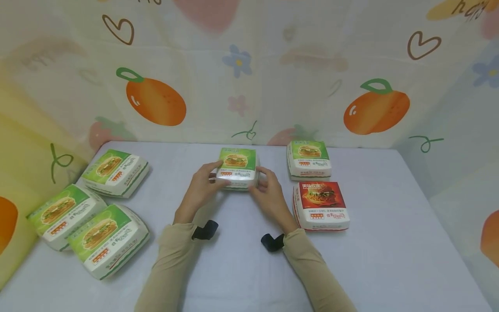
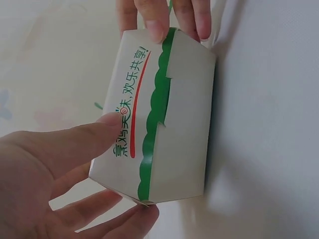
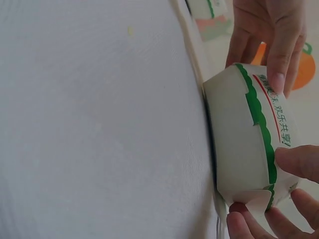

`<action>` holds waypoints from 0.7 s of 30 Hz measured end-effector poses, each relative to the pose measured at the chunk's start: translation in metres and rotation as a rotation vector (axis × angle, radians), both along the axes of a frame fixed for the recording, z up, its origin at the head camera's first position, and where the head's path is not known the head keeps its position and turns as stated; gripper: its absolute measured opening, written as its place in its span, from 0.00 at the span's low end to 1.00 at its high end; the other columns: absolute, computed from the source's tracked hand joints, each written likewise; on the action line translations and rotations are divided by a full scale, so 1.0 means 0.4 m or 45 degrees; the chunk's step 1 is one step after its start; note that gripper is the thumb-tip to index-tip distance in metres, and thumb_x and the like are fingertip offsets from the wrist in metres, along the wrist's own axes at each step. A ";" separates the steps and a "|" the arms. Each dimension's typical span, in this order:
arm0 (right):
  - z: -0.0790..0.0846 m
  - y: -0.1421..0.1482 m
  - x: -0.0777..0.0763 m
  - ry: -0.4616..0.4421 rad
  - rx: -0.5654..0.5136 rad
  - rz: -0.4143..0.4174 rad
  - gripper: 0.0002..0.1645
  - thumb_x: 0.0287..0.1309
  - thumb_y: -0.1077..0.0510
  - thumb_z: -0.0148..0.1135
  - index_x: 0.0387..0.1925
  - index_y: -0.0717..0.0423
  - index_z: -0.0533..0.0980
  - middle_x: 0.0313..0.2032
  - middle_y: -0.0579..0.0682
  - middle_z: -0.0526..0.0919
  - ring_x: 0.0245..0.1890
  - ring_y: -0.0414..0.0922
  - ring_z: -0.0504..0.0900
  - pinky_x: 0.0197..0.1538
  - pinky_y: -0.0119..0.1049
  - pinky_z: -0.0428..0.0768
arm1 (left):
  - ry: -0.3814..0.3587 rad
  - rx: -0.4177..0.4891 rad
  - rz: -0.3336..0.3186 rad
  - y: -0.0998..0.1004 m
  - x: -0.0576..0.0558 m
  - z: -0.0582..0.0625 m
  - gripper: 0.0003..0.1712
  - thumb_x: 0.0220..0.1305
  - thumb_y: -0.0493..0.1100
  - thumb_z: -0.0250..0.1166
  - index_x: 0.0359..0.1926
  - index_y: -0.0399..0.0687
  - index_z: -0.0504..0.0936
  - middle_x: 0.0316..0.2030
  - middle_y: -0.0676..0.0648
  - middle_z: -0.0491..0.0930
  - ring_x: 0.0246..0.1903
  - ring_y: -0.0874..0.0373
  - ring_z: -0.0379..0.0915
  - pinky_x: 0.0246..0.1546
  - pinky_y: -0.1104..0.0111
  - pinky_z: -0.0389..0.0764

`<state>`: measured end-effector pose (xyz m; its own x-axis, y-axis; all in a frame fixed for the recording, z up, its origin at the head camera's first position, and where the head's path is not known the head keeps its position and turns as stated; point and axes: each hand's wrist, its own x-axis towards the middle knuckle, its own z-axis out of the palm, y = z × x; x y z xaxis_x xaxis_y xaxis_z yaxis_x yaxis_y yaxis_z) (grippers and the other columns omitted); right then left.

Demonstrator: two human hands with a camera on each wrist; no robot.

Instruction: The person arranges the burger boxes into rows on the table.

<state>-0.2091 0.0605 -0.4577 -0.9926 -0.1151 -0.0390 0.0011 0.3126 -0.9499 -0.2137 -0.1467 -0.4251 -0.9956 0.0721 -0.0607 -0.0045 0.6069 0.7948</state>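
Between both hands is a green-and-white burger box (image 1: 236, 167) with a burger picture on its lid. My left hand (image 1: 201, 189) grips its left side, thumb on the near face and fingers around the side. My right hand (image 1: 270, 193) holds the right side, its thumb near the front corner. The left wrist view shows the box's front face (image 2: 184, 124) with a green scalloped edge and a tucked tab. In the right wrist view the lid is closed and the box's lower edge lies close to the white tabletop (image 3: 109, 124).
To the right, a green burger box (image 1: 309, 158) stands behind a red burger box (image 1: 321, 201). On the left are three more green boxes: a back one (image 1: 115, 173), a middle one (image 1: 64, 216) and a front one (image 1: 109, 238). A fruit-print curtain (image 1: 265, 78) hangs behind the table.
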 end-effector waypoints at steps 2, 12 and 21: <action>-0.005 0.006 -0.004 0.004 -0.006 -0.012 0.38 0.62 0.60 0.65 0.71 0.47 0.63 0.66 0.59 0.69 0.60 0.56 0.79 0.60 0.47 0.81 | 0.017 0.022 0.006 0.007 -0.004 -0.004 0.41 0.62 0.42 0.70 0.73 0.43 0.64 0.71 0.36 0.63 0.62 0.35 0.71 0.61 0.50 0.78; -0.012 0.023 -0.013 -0.006 -0.050 -0.064 0.39 0.63 0.62 0.63 0.72 0.47 0.61 0.69 0.58 0.65 0.63 0.56 0.76 0.62 0.46 0.79 | 0.021 0.150 0.042 0.033 -0.020 -0.021 0.39 0.61 0.42 0.71 0.71 0.49 0.67 0.71 0.40 0.63 0.64 0.38 0.71 0.61 0.52 0.78; -0.013 0.029 -0.018 0.080 -0.039 -0.069 0.46 0.60 0.64 0.64 0.75 0.53 0.54 0.74 0.57 0.55 0.67 0.57 0.71 0.64 0.43 0.78 | 0.096 0.195 0.010 0.064 -0.038 -0.031 0.35 0.62 0.36 0.69 0.69 0.43 0.69 0.70 0.37 0.65 0.62 0.37 0.72 0.62 0.55 0.78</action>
<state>-0.2161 0.0721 -0.4630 -0.9978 -0.0616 0.0261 -0.0426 0.2848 -0.9576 -0.2288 -0.1213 -0.4375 -0.9974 0.0673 0.0254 0.0546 0.4791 0.8761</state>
